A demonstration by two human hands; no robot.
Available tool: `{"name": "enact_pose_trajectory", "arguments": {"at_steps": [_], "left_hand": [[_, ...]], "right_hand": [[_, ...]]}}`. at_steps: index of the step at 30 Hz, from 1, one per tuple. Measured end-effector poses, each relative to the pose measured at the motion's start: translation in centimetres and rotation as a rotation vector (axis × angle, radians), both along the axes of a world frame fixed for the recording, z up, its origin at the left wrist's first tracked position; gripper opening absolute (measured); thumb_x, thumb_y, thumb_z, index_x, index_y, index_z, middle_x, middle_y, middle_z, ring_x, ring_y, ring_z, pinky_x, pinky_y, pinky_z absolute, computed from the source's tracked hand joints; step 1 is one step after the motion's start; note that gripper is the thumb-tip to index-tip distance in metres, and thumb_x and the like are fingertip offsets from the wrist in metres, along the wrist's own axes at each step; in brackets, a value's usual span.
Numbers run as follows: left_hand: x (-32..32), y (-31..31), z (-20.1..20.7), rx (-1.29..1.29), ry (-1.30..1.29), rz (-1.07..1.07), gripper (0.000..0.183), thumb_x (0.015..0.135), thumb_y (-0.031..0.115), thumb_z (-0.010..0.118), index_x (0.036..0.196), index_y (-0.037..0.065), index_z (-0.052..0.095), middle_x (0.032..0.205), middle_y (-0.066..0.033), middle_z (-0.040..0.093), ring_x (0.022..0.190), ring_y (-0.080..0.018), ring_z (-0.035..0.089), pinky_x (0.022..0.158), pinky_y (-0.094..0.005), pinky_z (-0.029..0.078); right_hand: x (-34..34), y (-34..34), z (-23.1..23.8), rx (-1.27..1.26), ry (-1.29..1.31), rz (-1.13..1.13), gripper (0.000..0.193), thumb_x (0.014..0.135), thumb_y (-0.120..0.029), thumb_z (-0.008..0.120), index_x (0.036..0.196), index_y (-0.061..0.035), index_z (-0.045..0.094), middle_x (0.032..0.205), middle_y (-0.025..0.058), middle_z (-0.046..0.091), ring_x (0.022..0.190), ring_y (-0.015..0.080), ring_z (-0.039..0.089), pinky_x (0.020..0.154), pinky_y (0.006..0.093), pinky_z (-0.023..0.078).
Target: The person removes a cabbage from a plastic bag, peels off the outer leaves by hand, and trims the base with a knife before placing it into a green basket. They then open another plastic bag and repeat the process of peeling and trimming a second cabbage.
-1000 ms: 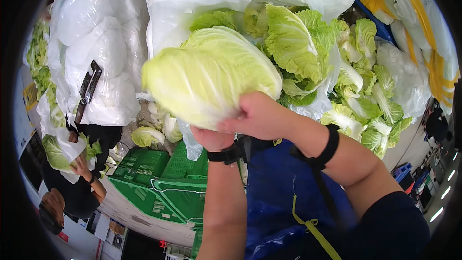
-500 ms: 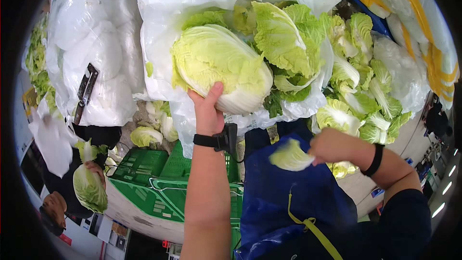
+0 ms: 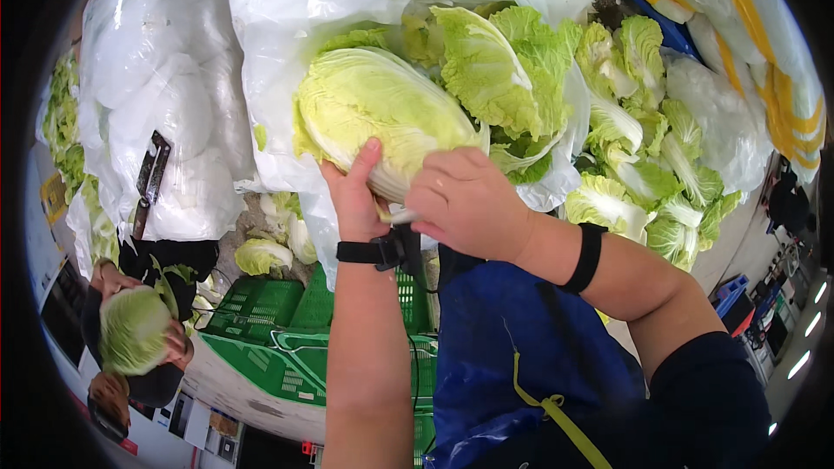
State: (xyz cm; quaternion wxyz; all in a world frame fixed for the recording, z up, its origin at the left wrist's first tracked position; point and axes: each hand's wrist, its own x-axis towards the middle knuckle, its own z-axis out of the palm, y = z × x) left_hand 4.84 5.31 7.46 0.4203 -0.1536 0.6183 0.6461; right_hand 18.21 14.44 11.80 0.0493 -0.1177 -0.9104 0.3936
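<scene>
A pale yellow-green napa cabbage lies tilted over white plastic wrapping. Its near side rests in my left hand, thumb on top, the other fingers hidden beneath it. Across the white base end, my right hand has its fingers curled in, pinching the pale edge of an outer leaf; its fingertips are partly hidden. Loose green outer leaves stand in the plastic bag just beyond the cabbage.
Stripped leaves heap up at the right. Bagged cabbages and a black-handled tool are at the left. Green crates stand below. A co-worker at lower left holds another cabbage. A blue apron covers my front.
My right hand has come left from the apron side to the cabbage's base; the loose leaf it held is out of sight. The co-worker's cabbage has moved up and left.
</scene>
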Motion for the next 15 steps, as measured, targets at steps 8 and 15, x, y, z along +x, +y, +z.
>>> {"name": "enact_pose_trajectory", "arguments": {"at_steps": [8, 15], "left_hand": [[0.1, -2.0, -1.4, 0.106, -0.027, -0.028, 0.066, 0.076, 0.004, 0.069, 0.13, 0.005, 0.031, 0.123, -0.0139, 0.047, 0.112, -0.0267, 0.05, 0.094, -0.0408, 0.045], [-1.2, -3.7, -2.3, 0.153, -0.064, -0.109, 0.07, 0.079, 0.01, 0.067, 0.136, 0.008, 0.027, 0.127, -0.0132, 0.046, 0.114, -0.0276, 0.049, 0.095, -0.0432, 0.045]], "right_hand": [[2.6, 0.2, -2.1, -0.119, -0.426, 0.239, 0.018, 0.068, -0.016, 0.065, 0.085, -0.0129, 0.06, 0.084, 0.0031, 0.062, 0.085, 0.0235, 0.06, 0.068, 0.037, 0.05], [11.1, 1.4, -3.3, -0.168, -0.182, 0.193, 0.016, 0.071, -0.015, 0.063, 0.086, -0.0125, 0.059, 0.088, 0.004, 0.06, 0.086, 0.0236, 0.058, 0.071, 0.033, 0.05]]}}
